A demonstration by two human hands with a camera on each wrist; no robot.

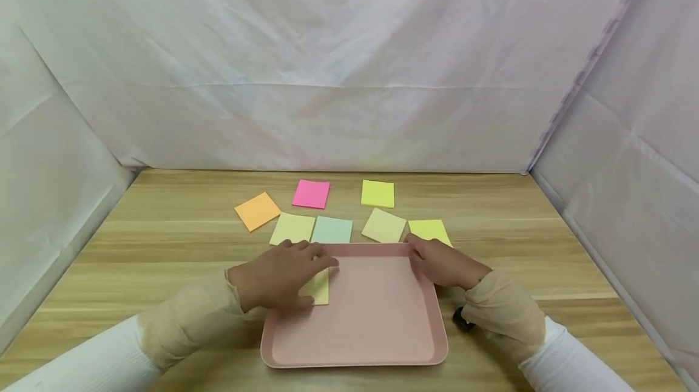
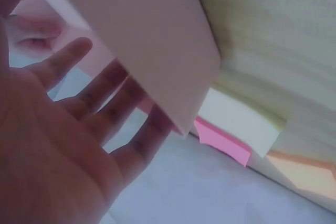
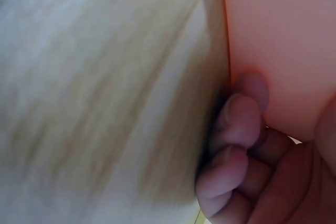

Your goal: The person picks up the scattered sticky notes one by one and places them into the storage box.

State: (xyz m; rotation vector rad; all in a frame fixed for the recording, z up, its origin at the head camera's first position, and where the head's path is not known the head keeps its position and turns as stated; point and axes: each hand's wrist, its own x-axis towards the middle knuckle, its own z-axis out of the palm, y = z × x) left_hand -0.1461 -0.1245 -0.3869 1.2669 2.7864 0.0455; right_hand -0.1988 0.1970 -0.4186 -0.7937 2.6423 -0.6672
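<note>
A shallow pink tray (image 1: pixel 360 331) lies on the wooden table in front of me. My left hand (image 1: pixel 284 273) reaches over its left side with fingers spread. Partly hidden under that hand, a pale yellow sticky note pad (image 1: pixel 319 290) lies in the tray. In the left wrist view, the left hand's fingers (image 2: pixel 148 129) extend loosely past the tray's rim. At the tray's far right corner, my right hand (image 1: pixel 445 261) grips the edge. The right wrist view shows its curled fingers (image 3: pixel 241 121) against the outside of the tray wall (image 3: pixel 283 40).
Behind the tray lie an orange pad (image 1: pixel 257 211), a pink pad (image 1: pixel 311 193), a bright yellow pad (image 1: pixel 377 193), pale yellow pads (image 1: pixel 292 228) (image 1: pixel 384 226), a mint pad (image 1: pixel 332 230) and another yellow pad (image 1: pixel 429 229). White cloth (image 1: pixel 349 76) hangs behind the table.
</note>
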